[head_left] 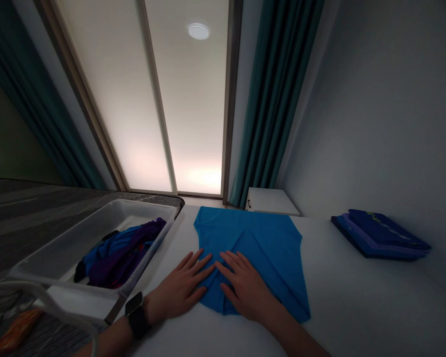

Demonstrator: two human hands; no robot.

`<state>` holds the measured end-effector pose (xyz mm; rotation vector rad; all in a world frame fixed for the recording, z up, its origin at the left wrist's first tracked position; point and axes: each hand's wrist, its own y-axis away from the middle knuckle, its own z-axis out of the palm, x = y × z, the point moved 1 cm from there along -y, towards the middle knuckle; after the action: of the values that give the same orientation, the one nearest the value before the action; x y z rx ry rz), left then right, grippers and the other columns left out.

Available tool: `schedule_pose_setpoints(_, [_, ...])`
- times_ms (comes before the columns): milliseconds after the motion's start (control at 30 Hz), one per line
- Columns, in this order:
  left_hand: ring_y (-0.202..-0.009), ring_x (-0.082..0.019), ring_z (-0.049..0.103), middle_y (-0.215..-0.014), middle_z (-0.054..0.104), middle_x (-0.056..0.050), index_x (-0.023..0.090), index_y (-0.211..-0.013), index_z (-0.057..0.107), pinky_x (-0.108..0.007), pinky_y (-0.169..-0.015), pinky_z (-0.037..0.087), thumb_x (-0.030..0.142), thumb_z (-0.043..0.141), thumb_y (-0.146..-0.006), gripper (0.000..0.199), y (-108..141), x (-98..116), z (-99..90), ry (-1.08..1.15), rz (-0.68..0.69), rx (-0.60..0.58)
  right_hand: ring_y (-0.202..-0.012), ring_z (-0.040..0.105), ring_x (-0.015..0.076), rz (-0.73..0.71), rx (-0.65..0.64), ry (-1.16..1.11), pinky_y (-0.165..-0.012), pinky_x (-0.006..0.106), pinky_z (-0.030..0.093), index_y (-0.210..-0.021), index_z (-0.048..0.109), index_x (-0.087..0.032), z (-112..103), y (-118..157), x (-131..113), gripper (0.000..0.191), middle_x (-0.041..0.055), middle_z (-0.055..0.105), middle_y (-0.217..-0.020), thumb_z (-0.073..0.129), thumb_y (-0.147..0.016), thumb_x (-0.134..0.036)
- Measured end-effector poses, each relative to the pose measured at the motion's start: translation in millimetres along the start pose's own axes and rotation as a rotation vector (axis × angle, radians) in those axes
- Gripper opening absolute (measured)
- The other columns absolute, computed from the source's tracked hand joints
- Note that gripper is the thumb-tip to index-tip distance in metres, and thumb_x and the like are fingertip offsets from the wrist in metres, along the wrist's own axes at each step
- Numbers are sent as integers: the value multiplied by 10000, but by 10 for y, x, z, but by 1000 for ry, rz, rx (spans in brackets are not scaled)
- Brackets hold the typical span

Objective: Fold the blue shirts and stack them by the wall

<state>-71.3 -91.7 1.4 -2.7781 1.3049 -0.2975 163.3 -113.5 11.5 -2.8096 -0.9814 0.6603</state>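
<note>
A bright blue garment, which looks like a shirt (271, 238), lies spread on the white table with its near parts folded inward over the middle. My left hand (188, 280) rests on its near left edge, fingers spread and flat. Close beside it, my right hand (241, 285) presses flat on the folded layers, fingers apart. The fingertips of both hands nearly meet. Neither hand grips the cloth. A dark watch (137, 315) is on my left wrist.
Left of the table stands a clear plastic bin (70, 233) with crumpled blue and purple clothes (122, 253). A stack of folded clothes (379, 235) lies at the right by the wall. Behind the white table (342, 297) are a white cabinet (271, 198) and teal curtains (275, 99). A pale curved tube (52, 300) crosses the lower left.
</note>
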Motion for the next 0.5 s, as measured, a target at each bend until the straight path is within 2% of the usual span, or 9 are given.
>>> schedule_pose_setpoints(100, [-1455,-307,172,-1587,205,-4,363,-1522,158,-557,-1162,209,404,391,-993,580,-4,6,-18,-4,-4,-25,-1447,197,232,105,-80,43,-1184,496,123,-1494,310,-267,42,-19,123,528,43,258,-1574,294,-1002,-457])
schedule_pose_setpoints(267, [-1454,-294,180,-1586,216,-3,363,-1521,157,-537,-1166,212,396,386,-998,572,-8,10,-33,-37,4,-19,-1461,148,228,255,-149,95,-1189,492,79,-1507,280,-239,28,-55,282,576,40,220,-1581,206,-1002,-504])
schedule_pose_setpoints(367, [-1457,-288,173,-1587,212,-4,350,-1526,128,-533,-1166,213,404,361,-1005,573,-12,12,-22,-67,-7,-37,-1464,127,215,248,-145,87,-1194,453,78,-1521,240,-206,-25,-88,262,599,36,180,-1589,161,-1003,-496])
schedule_pose_setpoints(500, [-1452,-261,206,-1583,230,-12,325,-1531,120,-496,-1176,204,419,347,-1007,579,-10,17,-31,-70,4,-22,-1464,127,200,150,-180,46,-1196,419,80,-1527,217,-189,-12,-131,162,598,33,170,-1589,142,-1005,-470])
